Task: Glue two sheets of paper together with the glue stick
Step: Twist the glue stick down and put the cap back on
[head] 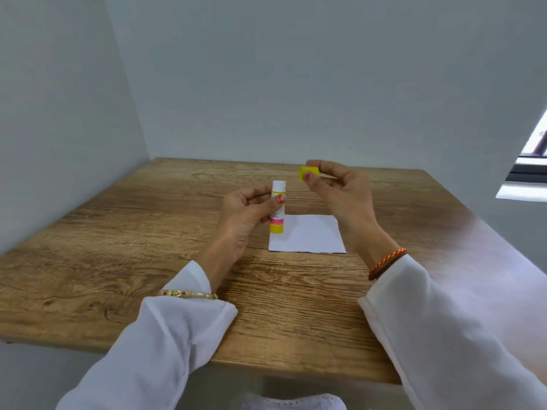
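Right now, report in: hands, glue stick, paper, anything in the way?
Left hand holds glue stick upright, uncapped. Right hand pinches yellow cap in its fingers. Paper flat on table, untouched. Nothing in the way.

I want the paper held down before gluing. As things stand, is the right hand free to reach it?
Probably not yet. The right hand pinches the yellow cap, so its fingers are busy. The path itself looks open: the paper lies bare on the table just below that hand, nothing between them.
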